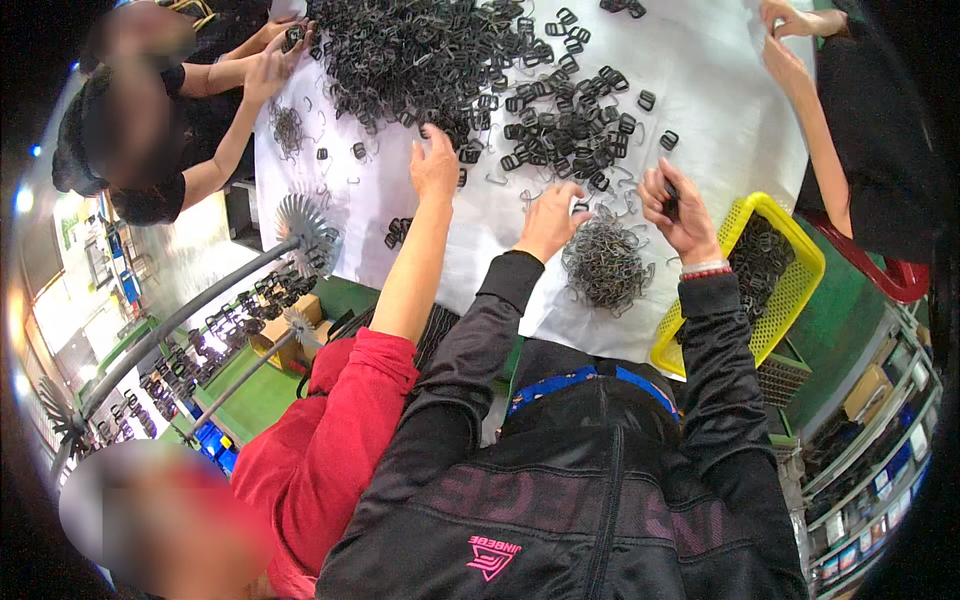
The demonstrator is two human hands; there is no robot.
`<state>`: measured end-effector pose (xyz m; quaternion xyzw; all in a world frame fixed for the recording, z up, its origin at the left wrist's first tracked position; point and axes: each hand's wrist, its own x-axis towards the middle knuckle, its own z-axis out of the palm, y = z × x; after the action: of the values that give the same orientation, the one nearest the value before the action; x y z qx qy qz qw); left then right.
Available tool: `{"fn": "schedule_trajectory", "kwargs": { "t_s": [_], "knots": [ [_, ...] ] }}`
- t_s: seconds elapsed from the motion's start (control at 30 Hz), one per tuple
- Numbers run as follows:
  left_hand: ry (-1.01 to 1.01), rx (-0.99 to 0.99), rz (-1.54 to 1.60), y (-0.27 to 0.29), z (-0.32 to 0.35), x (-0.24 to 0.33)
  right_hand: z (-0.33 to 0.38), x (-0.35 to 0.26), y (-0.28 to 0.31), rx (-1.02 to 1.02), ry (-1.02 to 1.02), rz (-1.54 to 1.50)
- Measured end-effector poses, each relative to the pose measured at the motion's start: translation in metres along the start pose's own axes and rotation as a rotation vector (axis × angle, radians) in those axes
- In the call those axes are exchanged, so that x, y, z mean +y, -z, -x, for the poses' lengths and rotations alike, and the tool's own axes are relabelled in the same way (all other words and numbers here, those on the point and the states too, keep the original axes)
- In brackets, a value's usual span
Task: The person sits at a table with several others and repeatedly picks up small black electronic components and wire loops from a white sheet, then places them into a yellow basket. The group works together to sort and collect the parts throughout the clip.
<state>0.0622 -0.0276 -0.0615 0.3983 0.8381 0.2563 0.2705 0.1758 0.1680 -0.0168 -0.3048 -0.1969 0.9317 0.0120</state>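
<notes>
At the far left, a co-worker's hand (263,78) is hovering by the edge of a white-covered table (475,245), and a spiked metal wheel (308,228) is standing just beside that edge. Next to the right, a large heap of black buckles (405,55) is covering the far part of the table, and the hand (434,168) of a person in a red sleeve (335,405) is stretching toward its near edge. A looser spread of buckles (565,135) is lying to the right of the heap. Below that spread, the person's left hand (548,222) is curling its fingers halfway beside a pile of wire clips (605,268); I cannot tell whether it is gripping anything. The clips are lying tangled on the table between the two hands. The right hand (690,225) is closing its bent fingers around a black buckle (671,204), keeping it above the table. Farther right, a yellow basket (803,238) is holding many dark pieces (762,268), and another co-worker's hand (787,62) is showing near the far right edge
</notes>
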Motion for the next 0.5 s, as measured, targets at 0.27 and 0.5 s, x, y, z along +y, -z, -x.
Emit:
{"fn": "schedule_trajectory", "kwargs": {
  "t_s": [0.27,0.5],
  "knots": [
    [0.138,-0.035,-0.008,-0.031,0.015,-0.003,0.058,-0.018,-0.002,-0.028,-0.019,0.052],
    [0.503,-0.216,1.469,0.028,0.005,0.011,0.027,0.007,0.015,0.173,-0.201,0.427]
  ]
}}
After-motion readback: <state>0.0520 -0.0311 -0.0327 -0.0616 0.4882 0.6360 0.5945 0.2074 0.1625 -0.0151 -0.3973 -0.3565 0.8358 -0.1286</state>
